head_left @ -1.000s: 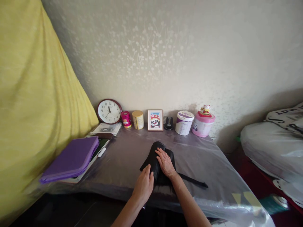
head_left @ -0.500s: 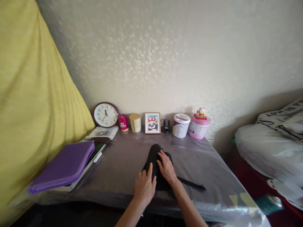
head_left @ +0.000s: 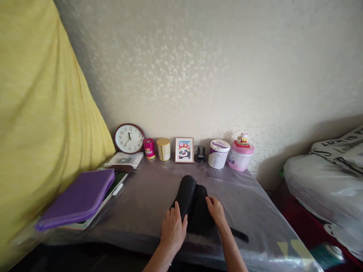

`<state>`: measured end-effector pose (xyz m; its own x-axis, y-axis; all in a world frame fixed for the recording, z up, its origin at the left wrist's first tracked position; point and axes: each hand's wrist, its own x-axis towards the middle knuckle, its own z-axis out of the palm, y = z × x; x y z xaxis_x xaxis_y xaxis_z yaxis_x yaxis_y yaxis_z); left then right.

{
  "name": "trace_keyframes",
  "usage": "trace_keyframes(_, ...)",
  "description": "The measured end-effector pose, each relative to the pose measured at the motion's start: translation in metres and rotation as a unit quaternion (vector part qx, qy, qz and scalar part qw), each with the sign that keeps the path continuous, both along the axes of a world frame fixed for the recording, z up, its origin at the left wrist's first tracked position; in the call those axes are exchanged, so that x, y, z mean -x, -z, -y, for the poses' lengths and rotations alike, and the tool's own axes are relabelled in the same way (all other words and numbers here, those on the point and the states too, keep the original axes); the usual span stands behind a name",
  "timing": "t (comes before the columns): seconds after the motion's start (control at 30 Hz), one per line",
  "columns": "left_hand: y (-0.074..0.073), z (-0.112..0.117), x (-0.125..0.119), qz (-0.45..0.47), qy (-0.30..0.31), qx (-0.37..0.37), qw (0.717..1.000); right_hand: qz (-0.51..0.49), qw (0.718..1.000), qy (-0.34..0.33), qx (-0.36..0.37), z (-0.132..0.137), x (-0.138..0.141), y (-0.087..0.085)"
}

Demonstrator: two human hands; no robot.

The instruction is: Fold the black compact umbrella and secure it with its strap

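Observation:
A black fabric piece (head_left: pixel 185 194) lies on the table in front of me, its left part forming a thick roll and its right part a flatter flap. I cannot make out its exact kind. My left hand (head_left: pixel 173 226) rests on the near end of the roll, fingers stretched out. At the flap's right edge, my right hand (head_left: pixel 216 210) pinches the fabric between thumb and fingers. A narrow black strap (head_left: pixel 239 234) sticks out to the right from behind my right forearm.
Along the wall stand a clock (head_left: pixel 129 138), a pink can (head_left: pixel 149 148), a yellow tin (head_left: pixel 163 149), a framed panda picture (head_left: pixel 184 150), a white tub (head_left: pixel 219 154) and a pink tub (head_left: pixel 240 156). A purple folder (head_left: pixel 78 196) lies left; plastic bags (head_left: pixel 323 185) bulge right.
My right hand has moved from the top of the roll to the right edge of the flap and closed on it. More of the flap shows. My left hand stays on the roll.

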<state>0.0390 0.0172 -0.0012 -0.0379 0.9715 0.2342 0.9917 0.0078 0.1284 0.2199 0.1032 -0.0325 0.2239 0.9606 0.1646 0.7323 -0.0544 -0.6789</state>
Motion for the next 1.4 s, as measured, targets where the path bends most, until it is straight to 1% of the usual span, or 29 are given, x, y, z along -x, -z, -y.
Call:
trace_keyframes(0.2,-0.001,0.0,-0.001,0.003,-0.009,-0.001,1.0,-0.052,0.999,-0.003,-0.005,-0.002,0.001,-0.01)
trace_keyframes(0.37,-0.006,0.001,-0.001,0.005,-0.006,0.014,1.0,-0.097,0.995,0.006,-0.014,-0.009,0.009,-0.015)
trace_keyframes(0.47,-0.009,0.002,-0.001,0.006,-0.006,0.021,1.0,-0.129,0.991,-0.005,-0.022,-0.013,0.015,-0.018)
trace_keyframes(0.6,-0.011,0.002,-0.002,0.009,-0.007,0.026,1.0,-0.181,0.983,-0.032,-0.028,-0.015,0.029,-0.029)
trace_keyframes(0.67,-0.01,0.002,-0.002,0.009,-0.007,0.027,1.0,-0.212,0.976,-0.043,-0.038,-0.017,0.04,-0.036)
trace_keyframes(0.73,-0.01,0.002,-0.002,0.007,-0.006,0.029,1.0,-0.222,0.973,-0.049,-0.047,-0.019,0.052,-0.042)
trace_keyframes(0.83,-0.009,0.002,-0.001,0.01,0.0,0.033,0.999,-0.204,0.976,-0.051,-0.048,-0.023,0.069,-0.046)
trace_keyframes(1.0,-0.008,0.001,0.001,0.018,0.009,0.042,0.999,-0.165,0.984,-0.052,-0.033,-0.03,0.089,-0.046)
trace_keyframes(1.23,-0.008,0.0,0.003,0.036,0.03,0.035,0.998,-0.059,0.996,-0.067,-0.002,-0.026,0.104,-0.051)
trace_keyframes(1.4,-0.001,0.003,0.008,0.051,0.041,0.026,0.998,0.007,0.996,-0.086,0.006,-0.021,0.111,-0.055)
